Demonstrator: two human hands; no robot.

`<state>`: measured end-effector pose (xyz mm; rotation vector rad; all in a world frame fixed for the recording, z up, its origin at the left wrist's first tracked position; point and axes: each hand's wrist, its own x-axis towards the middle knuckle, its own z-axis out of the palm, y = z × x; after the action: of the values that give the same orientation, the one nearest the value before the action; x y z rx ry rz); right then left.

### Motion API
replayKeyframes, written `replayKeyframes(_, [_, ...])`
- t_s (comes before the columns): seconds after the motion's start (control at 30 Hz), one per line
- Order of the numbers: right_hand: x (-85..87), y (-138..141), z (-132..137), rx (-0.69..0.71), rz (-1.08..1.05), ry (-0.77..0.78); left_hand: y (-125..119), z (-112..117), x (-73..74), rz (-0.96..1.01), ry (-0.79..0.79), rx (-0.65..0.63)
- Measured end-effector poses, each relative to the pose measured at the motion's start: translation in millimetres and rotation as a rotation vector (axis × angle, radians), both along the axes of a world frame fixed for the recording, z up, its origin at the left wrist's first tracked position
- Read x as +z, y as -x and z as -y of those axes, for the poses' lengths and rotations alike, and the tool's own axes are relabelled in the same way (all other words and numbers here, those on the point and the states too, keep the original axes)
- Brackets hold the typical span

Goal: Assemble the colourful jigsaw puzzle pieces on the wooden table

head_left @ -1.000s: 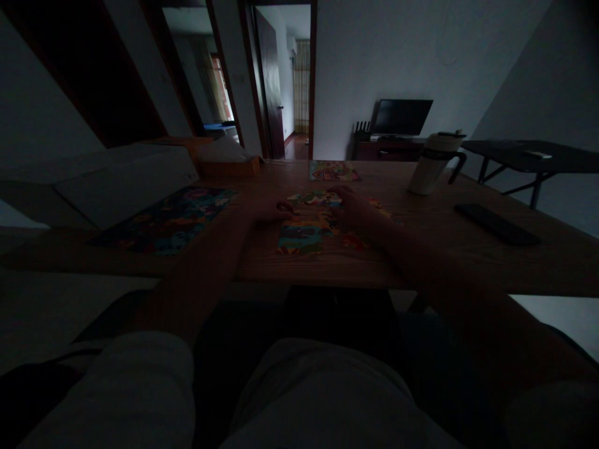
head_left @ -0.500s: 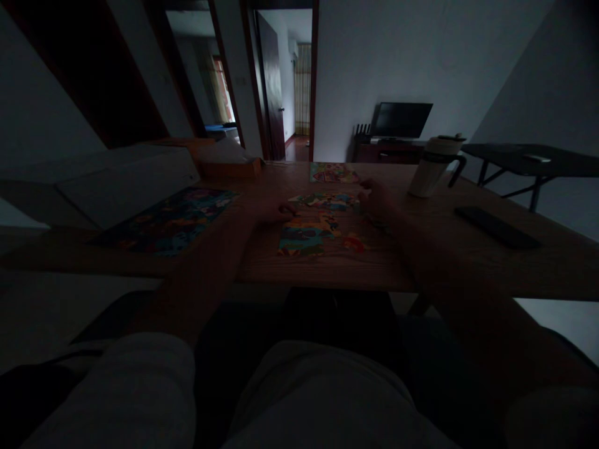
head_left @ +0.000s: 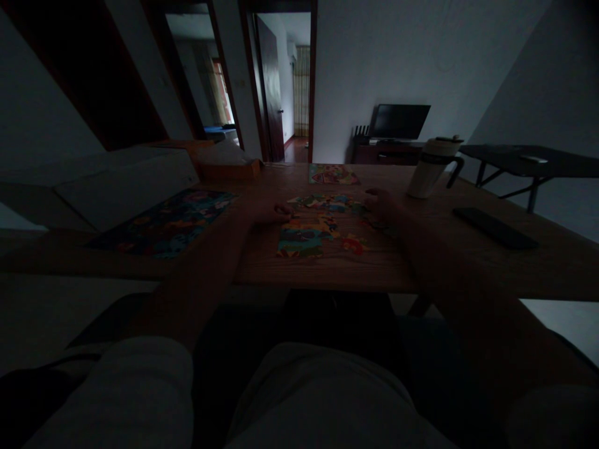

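On the wooden table [head_left: 262, 268] a partly joined jigsaw puzzle [head_left: 302, 240] lies in front of me, teal and orange in colour. My left hand [head_left: 272, 212] rests at its upper left edge, fingers loosely curved and a little apart, with nothing visible in them. Several loose puzzle pieces [head_left: 330, 201] lie in a band beyond it. At the right end of that band is my right hand [head_left: 381, 204], low over the table, fingers apart; no piece shows in it. A red and yellow piece group [head_left: 353, 244] lies right of the joined part. Dim light hides fine detail.
A dark colourful puzzle sheet [head_left: 173, 224] lies left, beside a white box [head_left: 126, 184] and an orange-brown tray [head_left: 229, 169]. A small picture card [head_left: 333, 174] lies at the far edge. On the right stand a beige jug [head_left: 433, 168] and a dark flat object [head_left: 495, 227].
My right hand has drawn slightly down and to the right, from near the picture card toward the loose pieces. The left hand has barely moved.
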<state>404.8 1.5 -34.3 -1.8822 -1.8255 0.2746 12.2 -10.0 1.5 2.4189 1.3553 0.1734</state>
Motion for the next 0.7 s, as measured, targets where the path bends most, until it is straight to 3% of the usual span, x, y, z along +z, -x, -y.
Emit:
replayKeyframes(0.2, [-10.3, 22.4, -19.3, 0.194, 0.257, 0.043, -2.9, 2.5, 2.1, 0.005, 0.042, 0.032])
replayKeyframes(0.37, [-2.3, 33.4, -21.7, 0.182, 0.292, 0.118, -5.4, 3.9, 3.9, -0.018, 0.029, 0.105])
replayKeyframes(0.57, [1.5, 37.9, -17.4, 0.108, 0.222, 0.107, -8.7, 10.4, 6.4, -0.021, 0.041, 0.106])
replayKeyframes(0.63, [0.8, 37.7, -18.6, 0.111, 0.203, 0.131, -11.2, 13.0, 9.5, -0.018, -0.051, 0.115])
replayKeyframes(0.7, [-0.4, 36.9, -20.3, 0.128, 0.181, 0.142, -15.7, 19.9, 17.7, 0.068, -0.242, 0.094])
